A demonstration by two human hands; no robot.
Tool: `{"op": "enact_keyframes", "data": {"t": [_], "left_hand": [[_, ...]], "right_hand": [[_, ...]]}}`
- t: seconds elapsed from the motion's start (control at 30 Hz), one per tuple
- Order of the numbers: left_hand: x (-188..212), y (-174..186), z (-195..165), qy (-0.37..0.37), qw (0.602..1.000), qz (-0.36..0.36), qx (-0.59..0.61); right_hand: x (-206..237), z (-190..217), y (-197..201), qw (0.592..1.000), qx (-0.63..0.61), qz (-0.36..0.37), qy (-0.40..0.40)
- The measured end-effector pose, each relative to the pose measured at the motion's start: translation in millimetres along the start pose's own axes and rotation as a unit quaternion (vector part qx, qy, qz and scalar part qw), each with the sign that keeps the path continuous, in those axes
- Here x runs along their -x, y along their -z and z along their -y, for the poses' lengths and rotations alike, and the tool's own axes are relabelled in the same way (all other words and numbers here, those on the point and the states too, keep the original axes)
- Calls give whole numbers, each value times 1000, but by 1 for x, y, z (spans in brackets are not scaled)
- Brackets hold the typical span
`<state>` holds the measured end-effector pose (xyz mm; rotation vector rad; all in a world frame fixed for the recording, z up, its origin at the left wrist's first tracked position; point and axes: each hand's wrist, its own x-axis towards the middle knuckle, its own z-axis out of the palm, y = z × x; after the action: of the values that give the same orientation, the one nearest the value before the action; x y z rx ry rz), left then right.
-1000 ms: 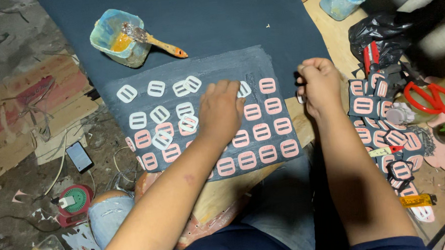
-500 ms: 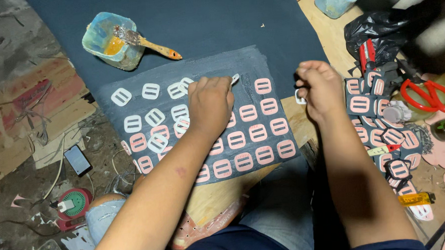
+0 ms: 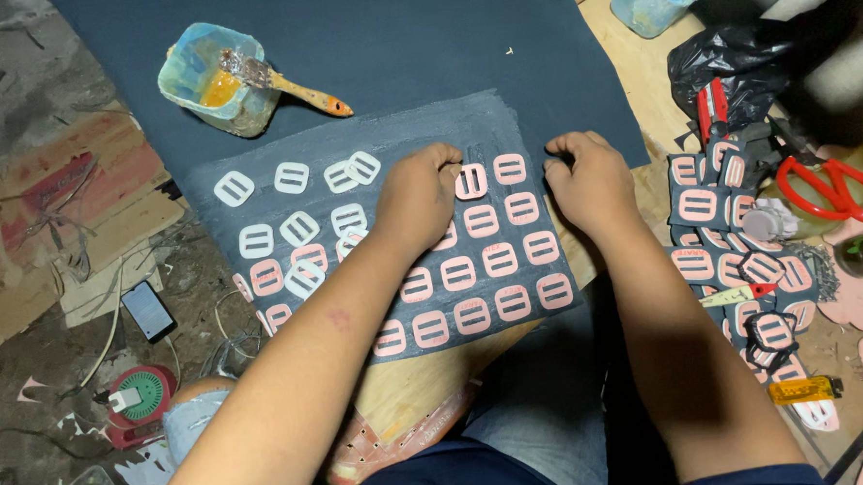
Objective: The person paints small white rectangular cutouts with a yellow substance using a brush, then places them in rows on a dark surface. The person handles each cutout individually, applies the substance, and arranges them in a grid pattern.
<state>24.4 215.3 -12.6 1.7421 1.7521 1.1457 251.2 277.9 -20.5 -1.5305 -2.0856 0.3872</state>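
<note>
A dark grey sheet (image 3: 403, 137) lies on a larger dark blue mat (image 3: 423, 39). It carries rows of pink buckle-shaped pieces (image 3: 512, 302) on the right and white ones (image 3: 234, 188) on the left. My left hand (image 3: 415, 197) rests over the middle of the sheet, its curled fingertips pinched on a pink piece (image 3: 471, 181) in the top row. My right hand (image 3: 592, 182) sits at the sheet's right edge, fingers curled with thumb and forefinger together. What lies under them is hidden.
A blue tub of glue (image 3: 209, 80) with a brush (image 3: 289, 84) stands at the far left of the mat. Cut-out pieces (image 3: 733, 258), red scissors (image 3: 827, 186), a black bag (image 3: 734, 60) and a yellow lighter (image 3: 805, 389) crowd the right. A phone (image 3: 149, 310) lies left.
My left hand has shifted right and up to the top row of pink pieces. My right hand has come left from the pile to the sheet's edge.
</note>
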Motion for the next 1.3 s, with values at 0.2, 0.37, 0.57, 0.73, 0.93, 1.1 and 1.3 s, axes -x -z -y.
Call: {"op": "enact_keyframes", "data": {"t": [0.2, 0.37, 0.57, 0.73, 0.93, 1.1, 1.3], "left_hand": [[-10, 1, -5, 191, 950, 86, 231], [-3, -11, -13, 286, 868, 68, 401], [4, -10, -19, 219, 895, 53, 386], [6, 1, -25, 202, 947, 47, 244], [-13, 7, -16, 168, 983, 38, 57], [-24, 11, -11, 229, 968, 94, 48], [-28, 7, -13, 234, 968, 93, 17]], "right_hand": [[5, 21, 10, 1000, -1, 14, 16], [6, 44, 8, 947, -292, 111, -78], [5, 44, 6, 915, -381, 109, -82], [8, 37, 3, 912, -377, 130, -101], [1, 17, 8, 997, -19, -29, 64], [0, 2, 7, 999, 21, 24, -18], [1, -2, 3, 999, 37, 23, 9]]}}
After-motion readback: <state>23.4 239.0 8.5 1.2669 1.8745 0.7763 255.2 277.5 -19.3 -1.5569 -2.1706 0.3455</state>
